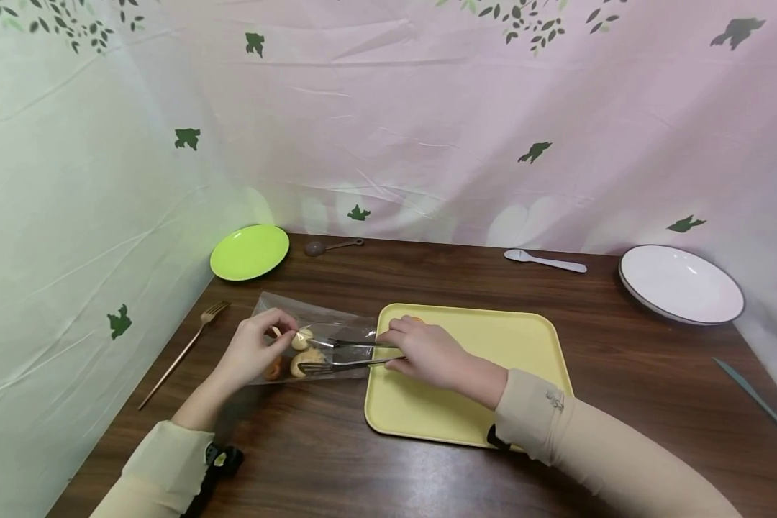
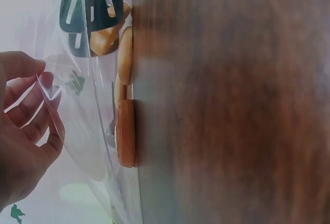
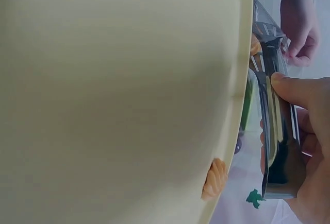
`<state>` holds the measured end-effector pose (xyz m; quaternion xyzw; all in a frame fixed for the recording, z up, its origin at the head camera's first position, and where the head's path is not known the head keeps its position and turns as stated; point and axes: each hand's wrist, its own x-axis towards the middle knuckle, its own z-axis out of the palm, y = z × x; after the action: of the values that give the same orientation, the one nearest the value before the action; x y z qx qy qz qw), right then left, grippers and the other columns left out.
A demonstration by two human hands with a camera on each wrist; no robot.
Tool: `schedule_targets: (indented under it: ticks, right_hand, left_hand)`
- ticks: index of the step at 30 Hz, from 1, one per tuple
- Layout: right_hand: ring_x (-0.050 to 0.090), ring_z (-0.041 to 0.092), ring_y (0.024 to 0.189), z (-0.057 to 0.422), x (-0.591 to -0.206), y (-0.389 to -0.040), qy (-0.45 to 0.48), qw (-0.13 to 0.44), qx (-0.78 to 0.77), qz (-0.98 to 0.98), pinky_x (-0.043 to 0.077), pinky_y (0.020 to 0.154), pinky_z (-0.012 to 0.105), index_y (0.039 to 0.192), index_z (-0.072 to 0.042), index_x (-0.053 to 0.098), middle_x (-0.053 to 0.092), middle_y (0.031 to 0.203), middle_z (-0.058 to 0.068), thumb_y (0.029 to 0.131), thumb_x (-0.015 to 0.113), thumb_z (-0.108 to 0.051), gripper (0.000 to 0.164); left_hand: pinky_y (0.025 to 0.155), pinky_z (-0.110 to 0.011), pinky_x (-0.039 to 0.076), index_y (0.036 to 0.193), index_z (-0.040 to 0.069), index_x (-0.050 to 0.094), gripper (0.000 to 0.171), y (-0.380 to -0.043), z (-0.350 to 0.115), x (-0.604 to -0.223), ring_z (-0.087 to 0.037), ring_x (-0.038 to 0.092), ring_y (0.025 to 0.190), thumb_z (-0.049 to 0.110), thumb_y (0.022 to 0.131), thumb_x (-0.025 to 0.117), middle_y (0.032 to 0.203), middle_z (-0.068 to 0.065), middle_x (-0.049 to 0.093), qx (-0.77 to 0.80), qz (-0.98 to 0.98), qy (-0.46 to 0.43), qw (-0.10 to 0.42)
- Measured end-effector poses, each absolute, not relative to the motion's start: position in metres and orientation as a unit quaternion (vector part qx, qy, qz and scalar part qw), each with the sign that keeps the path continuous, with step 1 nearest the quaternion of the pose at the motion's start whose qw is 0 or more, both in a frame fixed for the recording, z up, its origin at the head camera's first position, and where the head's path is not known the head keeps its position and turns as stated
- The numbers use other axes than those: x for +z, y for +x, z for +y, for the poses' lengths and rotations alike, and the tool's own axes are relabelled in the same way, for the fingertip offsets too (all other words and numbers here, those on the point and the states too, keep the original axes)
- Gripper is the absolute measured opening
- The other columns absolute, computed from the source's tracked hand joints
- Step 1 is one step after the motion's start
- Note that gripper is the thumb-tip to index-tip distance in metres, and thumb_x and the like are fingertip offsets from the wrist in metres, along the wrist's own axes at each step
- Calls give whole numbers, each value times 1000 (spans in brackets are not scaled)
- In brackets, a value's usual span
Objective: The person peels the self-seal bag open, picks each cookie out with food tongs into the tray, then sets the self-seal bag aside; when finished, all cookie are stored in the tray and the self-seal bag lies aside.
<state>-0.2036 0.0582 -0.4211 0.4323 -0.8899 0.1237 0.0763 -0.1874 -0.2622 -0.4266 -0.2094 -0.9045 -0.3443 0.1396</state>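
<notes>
A clear plastic bag (image 1: pixel 356 324) lies left of the yellow tray (image 1: pixel 479 421), and my left hand (image 1: pixel 255 349) pinches its upper layer between thumb and fingers. Several bread-like pieces (image 1: pixel 309 357) are in the bag, among them a reddish-brown bun (image 2: pixel 126 134). My right hand (image 1: pixel 430 352) grips metal tongs (image 3: pixel 278 147) over the tray's left edge. Their dark slotted heads (image 2: pixel 93 5) reach into the bag, near a tan piece (image 2: pixel 104 39); whether they clamp it I cannot tell. On the tray's far edge lies an orange ridged piece (image 3: pixel 214 179), mostly hidden by my right hand in the head view.
A green plate (image 1: pixel 249 252) and a dark spoon (image 1: pixel 315 248) stand at the back left, with a copper fork (image 1: pixel 188 345) at left. At the back right are a pale spoon-like utensil (image 1: pixel 544 260) and a white dish (image 1: pixel 680 280). A teal knife (image 1: pixel 754 396) lies far right.
</notes>
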Motion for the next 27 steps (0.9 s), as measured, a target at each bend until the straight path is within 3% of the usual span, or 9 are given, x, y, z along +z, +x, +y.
schedule_targets:
  ticks: [5,27]
  right_hand:
    - [55,11,92,66,-417,-203,415,78,129,-897,51,65,32,114,-20,65,57,96,-8,82,73,-35,36]
    - [55,13,93,67,-426,-204,426,88,124,-892,51,66,31,112,-16,65,59,97,-5,81,74,-33,36]
  left_hand:
    - [66,-39,51,88,11,65,9,-187,-262,-427,-5,56,73,2,85,67,84,8,60,-344,-905,-207,138]
    - [66,-38,51,87,10,66,8,-188,-260,-427,-5,55,73,2,85,68,82,8,60,-339,-907,-207,142]
